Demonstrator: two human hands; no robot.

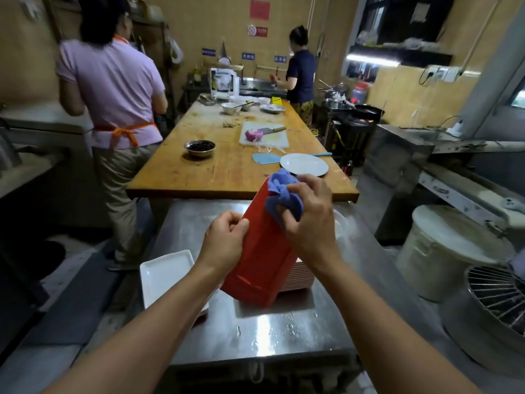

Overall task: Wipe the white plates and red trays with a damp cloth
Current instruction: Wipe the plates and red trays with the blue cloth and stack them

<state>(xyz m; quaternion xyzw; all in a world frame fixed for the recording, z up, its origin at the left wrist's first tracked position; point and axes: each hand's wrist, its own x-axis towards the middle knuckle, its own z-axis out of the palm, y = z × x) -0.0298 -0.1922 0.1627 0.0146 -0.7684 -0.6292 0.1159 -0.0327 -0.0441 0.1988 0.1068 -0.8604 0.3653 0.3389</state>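
Over steel counter (284, 334), left hand (224, 243) gripping red tray (261, 265) (tilted), right hand (309, 223) pressing blue cloth (281, 194)

Red tray (262, 263) tilted steeply on edge, lifted over stack of red trays (298, 275) on steel table (284, 331). Blue cloth (281, 194) bunched against its upper edge. White rectangular plates (166, 275) stacked left; round white plate (304, 164) on wooden table (227, 172).

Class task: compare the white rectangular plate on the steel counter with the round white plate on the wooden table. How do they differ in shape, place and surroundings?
The rectangular plate has straight edges and rounded corners; the round plate is circular. The rectangular plate lies on the steel counter near the left hand, partly hidden by the forearm; the round plate lies farther off on the wooden table, beside a blue spatula. Both are white, shallow and lie flat, with nothing on them.
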